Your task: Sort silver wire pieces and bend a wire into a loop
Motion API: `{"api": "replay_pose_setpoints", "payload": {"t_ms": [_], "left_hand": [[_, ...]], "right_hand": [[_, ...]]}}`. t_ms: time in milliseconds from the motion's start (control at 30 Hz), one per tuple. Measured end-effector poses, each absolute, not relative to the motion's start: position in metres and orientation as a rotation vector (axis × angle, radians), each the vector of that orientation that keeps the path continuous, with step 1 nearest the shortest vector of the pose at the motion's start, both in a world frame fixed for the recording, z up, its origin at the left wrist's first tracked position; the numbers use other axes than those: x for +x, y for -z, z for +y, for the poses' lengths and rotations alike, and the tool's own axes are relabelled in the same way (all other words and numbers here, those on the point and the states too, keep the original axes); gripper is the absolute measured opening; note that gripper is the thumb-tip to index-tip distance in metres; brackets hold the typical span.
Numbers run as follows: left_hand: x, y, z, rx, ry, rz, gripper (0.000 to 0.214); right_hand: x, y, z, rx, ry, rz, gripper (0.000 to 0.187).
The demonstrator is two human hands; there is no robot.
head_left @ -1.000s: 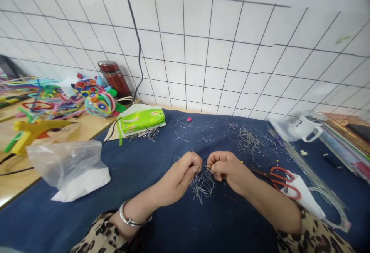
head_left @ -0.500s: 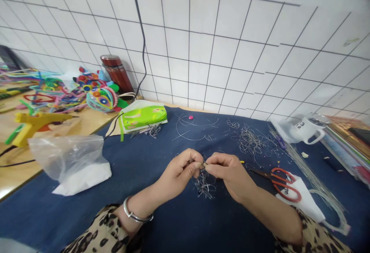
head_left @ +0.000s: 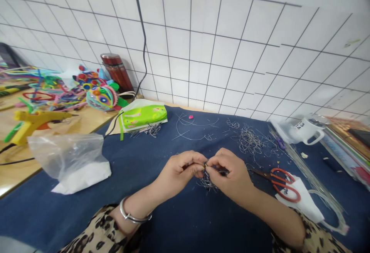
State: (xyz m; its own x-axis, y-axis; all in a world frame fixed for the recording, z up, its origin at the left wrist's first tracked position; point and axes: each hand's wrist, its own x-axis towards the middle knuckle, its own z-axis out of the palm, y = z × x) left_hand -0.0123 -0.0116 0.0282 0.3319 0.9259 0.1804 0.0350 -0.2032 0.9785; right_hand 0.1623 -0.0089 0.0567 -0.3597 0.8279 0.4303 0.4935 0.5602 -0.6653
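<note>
My left hand (head_left: 186, 168) and my right hand (head_left: 231, 172) meet fingertip to fingertip above the dark blue cloth (head_left: 179, 222). Thumb and forefinger of each are pinched on a thin piece of wire (head_left: 206, 164), dark where it shows; its exact shape is too small to make out. Just under the fingers is a tangle of silvery wire (head_left: 208, 183), partly covered by my right hand. Whether the tangle hangs from the held piece or lies on the cloth, I cannot tell.
Red-handled scissors (head_left: 285, 183) lie right of my hands on white paper, near a wire heap (head_left: 250, 139) and a white mug (head_left: 308, 131). At left are a plastic bag (head_left: 75, 164), a yellow glue gun (head_left: 34, 122), a green packet (head_left: 144, 116) and a red flask (head_left: 117, 71).
My right hand has turned and curled further in, its fingers more bent. The wire tangle below shows less than before. My left hand has shifted only slightly.
</note>
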Motion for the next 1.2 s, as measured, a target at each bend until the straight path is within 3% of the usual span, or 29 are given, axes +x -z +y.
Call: {"api": "replay_pose_setpoints", "payload": {"t_ms": [200, 400, 1000, 1200], "left_hand": [[-0.011, -0.031, -0.011, 1.406, -1.052, 0.916, 0.01], [-0.009, -0.032, -0.009, 1.299, -1.063, 0.888, 0.014], [0.001, -0.028, -0.018, 1.419, -1.137, 1.089, 0.007], [0.002, -0.028, -0.017, 1.203, -1.125, 0.971, 0.01]], "right_hand": [[0.161, -0.058, -0.01, -1.087, -0.519, -2.052, 0.009], [0.161, -0.049, -0.007, -0.909, -0.26, -2.133, 0.012], [0.16, -0.035, -0.004, -0.885, 0.03, -2.206, 0.015], [0.162, -0.039, 0.0, -0.881, -0.043, -2.095, 0.014]]}}
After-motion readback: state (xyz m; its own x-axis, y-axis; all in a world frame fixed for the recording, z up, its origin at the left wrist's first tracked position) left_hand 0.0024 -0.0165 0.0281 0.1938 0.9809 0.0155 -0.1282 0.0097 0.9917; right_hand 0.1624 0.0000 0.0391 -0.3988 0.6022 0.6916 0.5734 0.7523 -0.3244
